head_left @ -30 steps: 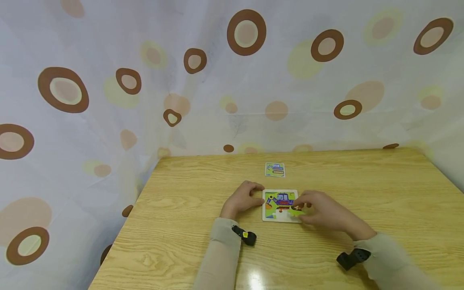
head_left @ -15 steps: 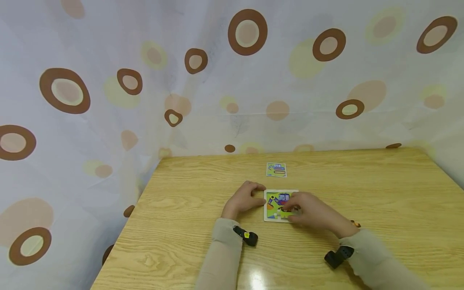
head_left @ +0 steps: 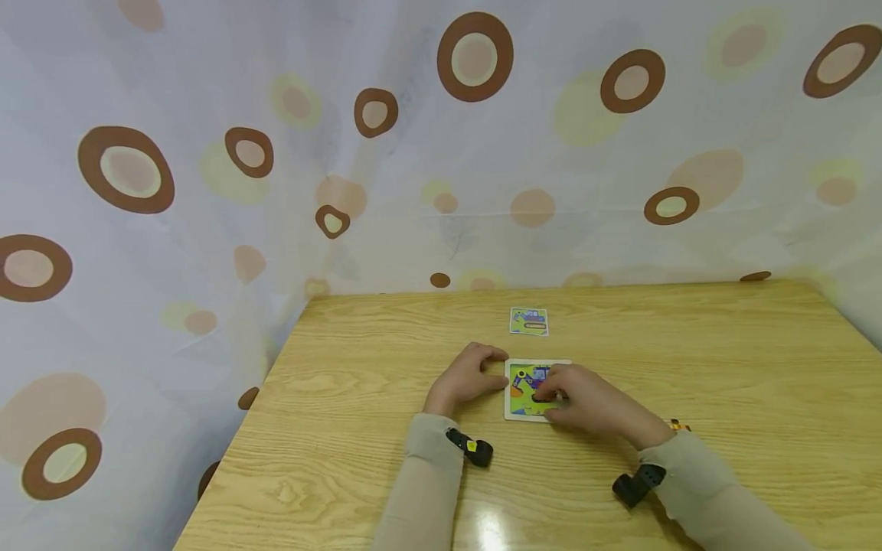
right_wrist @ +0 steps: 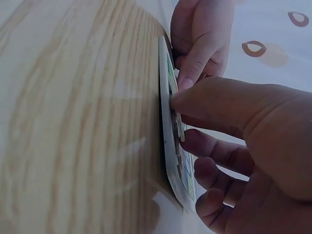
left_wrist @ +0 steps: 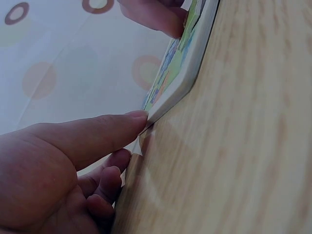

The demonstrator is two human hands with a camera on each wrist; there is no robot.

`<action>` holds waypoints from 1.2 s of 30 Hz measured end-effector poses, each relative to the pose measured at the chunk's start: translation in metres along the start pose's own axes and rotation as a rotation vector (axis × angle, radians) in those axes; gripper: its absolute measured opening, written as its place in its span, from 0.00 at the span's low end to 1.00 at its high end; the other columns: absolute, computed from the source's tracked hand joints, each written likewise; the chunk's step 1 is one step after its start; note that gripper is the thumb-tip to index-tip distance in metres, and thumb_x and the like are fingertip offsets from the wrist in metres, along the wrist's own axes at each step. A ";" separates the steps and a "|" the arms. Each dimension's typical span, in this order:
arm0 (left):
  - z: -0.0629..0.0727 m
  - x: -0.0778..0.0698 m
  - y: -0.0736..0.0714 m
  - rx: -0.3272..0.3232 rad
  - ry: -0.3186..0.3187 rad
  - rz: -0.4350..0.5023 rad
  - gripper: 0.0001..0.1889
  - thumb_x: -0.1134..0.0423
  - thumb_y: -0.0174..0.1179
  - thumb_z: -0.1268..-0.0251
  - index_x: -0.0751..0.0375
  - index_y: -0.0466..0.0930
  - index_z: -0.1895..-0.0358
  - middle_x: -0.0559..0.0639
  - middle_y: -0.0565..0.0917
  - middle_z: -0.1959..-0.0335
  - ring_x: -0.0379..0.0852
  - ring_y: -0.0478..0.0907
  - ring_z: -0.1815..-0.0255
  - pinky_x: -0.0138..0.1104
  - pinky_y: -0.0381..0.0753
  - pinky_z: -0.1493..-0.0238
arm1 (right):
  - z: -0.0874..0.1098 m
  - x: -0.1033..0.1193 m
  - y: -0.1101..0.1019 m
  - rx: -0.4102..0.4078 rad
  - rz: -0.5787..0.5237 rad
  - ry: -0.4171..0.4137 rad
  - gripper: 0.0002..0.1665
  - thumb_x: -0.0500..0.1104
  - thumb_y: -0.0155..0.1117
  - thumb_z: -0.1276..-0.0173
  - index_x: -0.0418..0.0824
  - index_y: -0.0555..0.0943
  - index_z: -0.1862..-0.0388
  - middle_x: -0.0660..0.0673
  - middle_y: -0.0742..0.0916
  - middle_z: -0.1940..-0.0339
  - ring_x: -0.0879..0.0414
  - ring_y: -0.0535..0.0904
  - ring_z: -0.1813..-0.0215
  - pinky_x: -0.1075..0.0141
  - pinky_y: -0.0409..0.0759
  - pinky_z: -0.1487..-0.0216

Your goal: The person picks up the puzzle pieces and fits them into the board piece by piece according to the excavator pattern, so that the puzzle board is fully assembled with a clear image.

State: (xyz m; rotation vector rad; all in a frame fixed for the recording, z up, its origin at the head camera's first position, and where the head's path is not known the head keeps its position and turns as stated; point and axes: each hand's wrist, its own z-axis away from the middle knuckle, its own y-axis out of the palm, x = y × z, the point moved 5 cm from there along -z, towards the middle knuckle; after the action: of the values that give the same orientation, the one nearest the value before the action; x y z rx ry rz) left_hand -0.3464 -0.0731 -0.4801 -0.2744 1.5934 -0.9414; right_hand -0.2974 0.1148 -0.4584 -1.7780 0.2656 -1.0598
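Observation:
A jigsaw puzzle board (head_left: 508,402) with a pale frame and a blue digger picture lies flat on the table. My left hand (head_left: 468,376) rests against its left edge; in the left wrist view the thumb (left_wrist: 105,134) lies straight and touches the frame. Over the lower right of the picture, my right hand (head_left: 592,402) pinches a puzzle piece (right_wrist: 182,134) between thumb and fingers, low on the board. The right fingers cover much of that piece and the picture's right side.
Behind the board lies a small picture card (head_left: 529,322) with a similar digger. A small orange and black thing (head_left: 678,425), partly hidden by the right wrist, lies on the wooden table (head_left: 358,367). A spotted curtain (head_left: 413,168) hangs along the table's back.
My right hand has moved left over the board with the puzzle piece, and the white gap at the picture's bottom is now covered. The left hand stays at the frame's edge.

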 end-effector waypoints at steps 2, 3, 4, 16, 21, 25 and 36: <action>-0.001 0.000 0.001 0.000 -0.005 0.004 0.21 0.59 0.68 0.36 0.54 0.81 0.40 0.48 0.73 0.53 0.44 0.67 0.57 0.34 0.67 0.56 | 0.000 0.000 0.000 0.005 0.003 0.004 0.11 0.36 0.73 0.42 0.43 0.89 0.58 0.53 0.82 0.61 0.59 0.77 0.60 0.62 0.77 0.59; -0.001 0.000 0.001 0.000 -0.007 0.004 0.21 0.59 0.68 0.36 0.54 0.81 0.40 0.48 0.73 0.53 0.44 0.67 0.57 0.34 0.67 0.56 | 0.000 0.001 -0.001 0.009 0.004 0.005 0.11 0.36 0.73 0.41 0.43 0.89 0.58 0.53 0.82 0.61 0.59 0.77 0.60 0.61 0.77 0.58; -0.001 0.000 0.001 0.002 -0.010 0.003 0.21 0.59 0.68 0.36 0.53 0.81 0.40 0.47 0.73 0.53 0.44 0.67 0.57 0.33 0.67 0.56 | 0.000 0.001 -0.001 0.013 0.002 0.008 0.11 0.37 0.73 0.41 0.42 0.89 0.58 0.52 0.82 0.61 0.59 0.77 0.60 0.61 0.76 0.58; 0.001 0.000 -0.001 -0.001 -0.016 -0.007 0.21 0.60 0.68 0.36 0.54 0.80 0.39 0.48 0.73 0.51 0.43 0.66 0.57 0.34 0.68 0.55 | -0.001 -0.003 0.002 0.006 -0.030 -0.019 0.08 0.40 0.73 0.38 0.44 0.88 0.59 0.54 0.82 0.61 0.59 0.77 0.59 0.61 0.76 0.57; 0.001 0.000 0.000 0.002 -0.014 -0.004 0.21 0.59 0.68 0.36 0.54 0.80 0.39 0.47 0.73 0.51 0.43 0.66 0.56 0.33 0.68 0.54 | -0.002 -0.003 0.003 0.013 -0.052 -0.016 0.04 0.37 0.71 0.38 0.46 0.88 0.66 0.55 0.81 0.64 0.59 0.77 0.62 0.62 0.76 0.59; 0.001 -0.001 0.000 0.003 -0.010 0.002 0.21 0.60 0.68 0.36 0.55 0.80 0.39 0.48 0.73 0.50 0.44 0.67 0.56 0.34 0.68 0.54 | 0.000 -0.001 0.001 0.019 -0.052 -0.027 0.06 0.34 0.70 0.38 0.45 0.88 0.66 0.55 0.81 0.64 0.59 0.77 0.61 0.63 0.77 0.59; 0.000 -0.001 0.002 -0.001 -0.008 0.005 0.21 0.61 0.68 0.36 0.56 0.80 0.40 0.49 0.73 0.51 0.44 0.66 0.56 0.34 0.67 0.54 | 0.024 0.000 -0.024 -0.060 -0.056 0.029 0.07 0.38 0.67 0.32 0.44 0.88 0.58 0.57 0.80 0.67 0.62 0.72 0.67 0.65 0.74 0.65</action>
State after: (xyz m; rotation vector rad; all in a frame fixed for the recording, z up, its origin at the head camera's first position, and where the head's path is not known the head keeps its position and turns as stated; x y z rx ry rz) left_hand -0.3450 -0.0710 -0.4811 -0.2736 1.5867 -0.9346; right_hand -0.2863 0.1414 -0.4411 -1.8344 0.2692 -1.1280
